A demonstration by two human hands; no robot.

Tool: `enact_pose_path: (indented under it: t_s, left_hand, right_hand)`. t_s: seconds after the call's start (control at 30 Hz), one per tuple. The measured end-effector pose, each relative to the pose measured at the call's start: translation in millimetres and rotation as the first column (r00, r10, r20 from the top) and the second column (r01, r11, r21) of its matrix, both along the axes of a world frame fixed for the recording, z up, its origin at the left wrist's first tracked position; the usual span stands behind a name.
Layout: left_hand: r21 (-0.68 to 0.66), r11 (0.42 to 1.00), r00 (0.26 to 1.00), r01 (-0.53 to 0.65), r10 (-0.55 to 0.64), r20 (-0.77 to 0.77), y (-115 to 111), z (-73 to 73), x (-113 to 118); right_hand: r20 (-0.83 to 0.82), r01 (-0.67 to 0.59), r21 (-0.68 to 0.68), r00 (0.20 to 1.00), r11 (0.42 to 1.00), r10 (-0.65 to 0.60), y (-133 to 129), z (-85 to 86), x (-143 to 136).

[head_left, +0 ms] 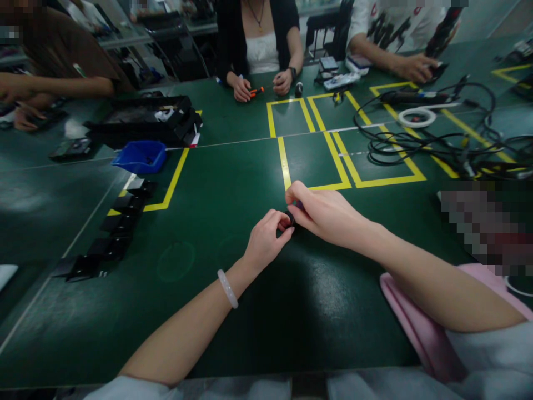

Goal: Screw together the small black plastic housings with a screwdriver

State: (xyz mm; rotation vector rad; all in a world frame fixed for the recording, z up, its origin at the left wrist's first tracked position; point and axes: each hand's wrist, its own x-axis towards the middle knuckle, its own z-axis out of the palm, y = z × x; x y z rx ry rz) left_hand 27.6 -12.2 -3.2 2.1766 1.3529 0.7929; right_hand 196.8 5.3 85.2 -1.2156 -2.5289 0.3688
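Both of my hands meet over the green table, around a small black part [291, 218] that their fingers largely hide. My left hand [268, 238], with a pale bracelet on its wrist, pinches the part between thumb and index finger. From the right, my right hand [322, 214] is closed with its fingertips at the same part. A small dark bit shows between its thumb and index finger, too covered to name.
Left of my hands, several black parts [120, 224] stand in a row by a blue bin [141, 156] and black trays [145, 122]. Coiled black cables [391, 145] and a white ring [416, 117] lie at right. Pink cloth [406, 311] is near my right forearm. People sit opposite.
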Motion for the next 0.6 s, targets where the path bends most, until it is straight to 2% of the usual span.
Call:
enact_pose_path:
  t_s: [0.6]
  left_hand:
    - [0.006,1.000,1.000,-0.004,0.004,-0.008,-1.2,1.8,0.7]
  right_hand:
    - [0.016,0.019,0.006,1.000,1.000,-0.019,-1.1,3.1,1.0]
